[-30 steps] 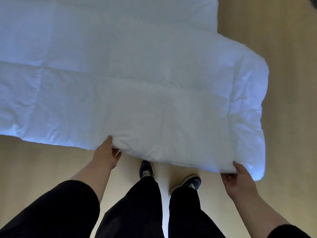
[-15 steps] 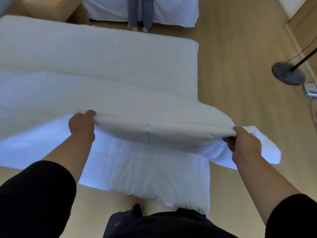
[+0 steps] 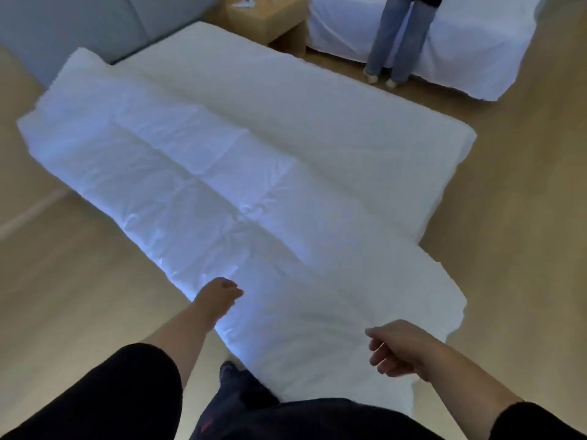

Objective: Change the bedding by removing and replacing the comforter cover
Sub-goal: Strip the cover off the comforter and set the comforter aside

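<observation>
The white quilted comforter (image 3: 203,185) lies folded lengthwise along the near side of the bare white mattress (image 3: 333,122), and its near end hangs toward the floor by my legs. My left hand (image 3: 222,292) hovers at the comforter's near left edge, fingers loosely curled, with no fabric seen in them. My right hand (image 3: 394,350) hangs above the comforter's near right part, fingers loosely curled and holding nothing. No cover is visible in this view.
Wooden floor (image 3: 63,296) surrounds the mattress. A wooden nightstand (image 3: 266,17) stands at the back. Another person's legs (image 3: 397,39) stand beside a second white bed (image 3: 476,42) at the back right. A grey headboard (image 3: 79,23) is at the back left.
Both hands lifted the comforter's near edge, carried it forward over the mattress and let it go. The comforter now lies folded, and my view has turned left.
</observation>
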A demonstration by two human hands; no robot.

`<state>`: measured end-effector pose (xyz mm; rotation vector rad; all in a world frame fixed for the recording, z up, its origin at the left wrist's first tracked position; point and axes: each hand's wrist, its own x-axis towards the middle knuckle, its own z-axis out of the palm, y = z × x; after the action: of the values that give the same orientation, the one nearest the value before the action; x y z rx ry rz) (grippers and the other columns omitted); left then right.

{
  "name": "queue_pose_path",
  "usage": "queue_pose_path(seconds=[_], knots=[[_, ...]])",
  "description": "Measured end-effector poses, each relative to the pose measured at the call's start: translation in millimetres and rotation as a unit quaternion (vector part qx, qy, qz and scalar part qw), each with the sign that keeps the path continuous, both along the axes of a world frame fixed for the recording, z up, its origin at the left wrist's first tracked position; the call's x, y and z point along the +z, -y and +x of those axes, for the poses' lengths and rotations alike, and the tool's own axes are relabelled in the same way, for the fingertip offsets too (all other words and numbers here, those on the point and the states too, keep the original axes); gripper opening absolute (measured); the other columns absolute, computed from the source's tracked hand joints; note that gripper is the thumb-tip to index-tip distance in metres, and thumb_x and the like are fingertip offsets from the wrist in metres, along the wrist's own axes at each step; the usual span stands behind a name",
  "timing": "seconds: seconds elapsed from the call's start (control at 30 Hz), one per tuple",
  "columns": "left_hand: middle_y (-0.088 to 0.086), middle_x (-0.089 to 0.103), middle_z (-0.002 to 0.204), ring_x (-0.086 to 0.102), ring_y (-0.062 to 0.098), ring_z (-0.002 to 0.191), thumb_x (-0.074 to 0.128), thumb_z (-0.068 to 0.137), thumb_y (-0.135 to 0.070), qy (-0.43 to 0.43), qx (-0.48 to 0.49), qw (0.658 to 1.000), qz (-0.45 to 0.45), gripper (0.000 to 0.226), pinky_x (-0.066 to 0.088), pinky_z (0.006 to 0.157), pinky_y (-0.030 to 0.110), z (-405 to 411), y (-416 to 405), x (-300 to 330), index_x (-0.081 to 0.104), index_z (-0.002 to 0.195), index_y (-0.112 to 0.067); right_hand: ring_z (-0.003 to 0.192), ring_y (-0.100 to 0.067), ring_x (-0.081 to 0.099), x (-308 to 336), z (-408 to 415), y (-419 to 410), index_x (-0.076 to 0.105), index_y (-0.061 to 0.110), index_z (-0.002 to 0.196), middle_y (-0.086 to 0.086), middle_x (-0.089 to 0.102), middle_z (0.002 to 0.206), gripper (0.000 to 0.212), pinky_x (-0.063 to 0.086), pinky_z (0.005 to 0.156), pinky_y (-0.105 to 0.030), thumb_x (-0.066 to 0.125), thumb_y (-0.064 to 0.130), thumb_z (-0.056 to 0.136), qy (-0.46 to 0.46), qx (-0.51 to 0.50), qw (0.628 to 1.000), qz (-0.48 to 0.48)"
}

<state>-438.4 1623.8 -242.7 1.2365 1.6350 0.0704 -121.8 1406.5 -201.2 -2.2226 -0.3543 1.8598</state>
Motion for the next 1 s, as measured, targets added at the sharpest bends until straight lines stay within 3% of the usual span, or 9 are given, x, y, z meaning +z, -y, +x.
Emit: queue_pose_path(seconds=[0.17,0.33,0.5,0.6,0.67,0.73,0.87,1.0], knots=[[0.005,0.063,0.106,0.064,0.023,0.098,0.071,0.087,-0.023,-0.013,0.003,1.0,-0.005,0.023,0.05,0.081,0.034,-37.5,53.1,3.0,0.062,0.107,-0.019,0.069,-0.022,0.067,-14.5,1.6,-23.5,0.063,0.007,0.104,-0.013,0.074,0.091,0.023,0.049,0.067,-0.032,0.062,0.029,0.097,0.057,0.066,0.994,0.068],[0.003,0.062,0.121,0.06,0.021,0.108,0.07,0.086,-0.028,-0.016,0.048,0.999,-0.002,0.03,0.047,0.081,0.028,-68.2,73.2,6.3,0.062,0.114,-0.022,0.092,-0.023,0.066,-28.0,-10.1,-31.6,0.063,0.013,0.101,-0.008,0.067,0.105,0.016,0.047,0.073,-0.034,0.063,0.028,0.097,0.087,0.135,0.98,0.118],[0.0,0.056,0.127,0.056,0.022,0.119,0.069,0.086,-0.031,-0.021,0.054,0.998,-0.025,0.044,0.047,0.101,0.037,-84.2,92.3,4.3,0.06,0.128,-0.019,0.104,-0.021,0.062,-39.6,-28.8,-15.9,0.062,0.021,0.105,0.002,0.062,0.111,0.02,0.046,0.086,-0.036,0.07,0.034,0.091,0.099,0.183,0.969,0.132],[-0.005,0.056,0.1,0.054,0.018,0.092,0.068,0.08,-0.033,-0.013,0.047,0.998,-0.034,0.011,0.044,0.082,0.03,-91.6,106.0,2.4,0.059,0.085,-0.031,0.101,-0.02,0.063,-47.2,-41.5,-0.1,0.063,0.02,0.108,-0.001,0.064,0.112,0.024,0.047,0.085,-0.033,0.072,0.032,0.09,0.108,0.187,0.967,0.137],[-0.005,0.048,0.089,0.044,0.017,0.083,0.066,0.075,-0.033,-0.001,0.039,0.999,-0.037,0.021,0.034,0.067,0.028,-97.1,115.5,2.2,0.045,0.071,-0.033,0.1,-0.018,0.063,-49.7,-51.3,14.3,0.062,0.021,0.11,0.0,0.065,0.11,0.027,0.047,0.083,-0.032,0.073,0.033,0.089,0.12,0.191,0.965,0.133],[-0.003,0.046,0.089,0.042,0.016,0.083,0.066,0.075,-0.031,0.007,0.026,0.999,-0.034,0.023,0.031,0.066,0.028,-105.2,123.4,-1.2,0.043,0.072,-0.032,0.097,-0.017,0.063,-52.2,-63.2,30.5,0.062,0.022,0.11,-0.001,0.065,0.109,0.028,0.048,0.082,-0.03,0.073,0.034,0.088,0.125,0.194,0.965,0.123],[0.0,0.056,0.087,0.051,0.019,0.08,0.07,0.084,-0.023,0.016,0.019,0.999,-0.035,0.013,0.04,0.073,0.03,-117.8,139.3,-24.3,0.057,0.079,-0.023,0.102,-0.019,0.062,-54.0,-80.4,61.1,0.061,0.024,0.109,-0.002,0.063,0.114,0.027,0.049,0.086,-0.03,0.072,0.037,0.088,0.126,0.205,0.966,0.095],[0.001,0.057,0.082,0.05,0.018,0.076,0.07,0.087,-0.02,0.02,0.003,0.997,-0.069,0.007,0.038,0.065,0.026,-111.9,160.0,-50.6,0.063,0.089,-0.017,0.107,-0.017,0.06,-51.6,-77.0,87.7,0.058,0.026,0.116,0.001,0.06,0.119,0.031,0.048,0.091,-0.031,0.068,0.039,0.09,0.138,0.193,0.969,0.067]])
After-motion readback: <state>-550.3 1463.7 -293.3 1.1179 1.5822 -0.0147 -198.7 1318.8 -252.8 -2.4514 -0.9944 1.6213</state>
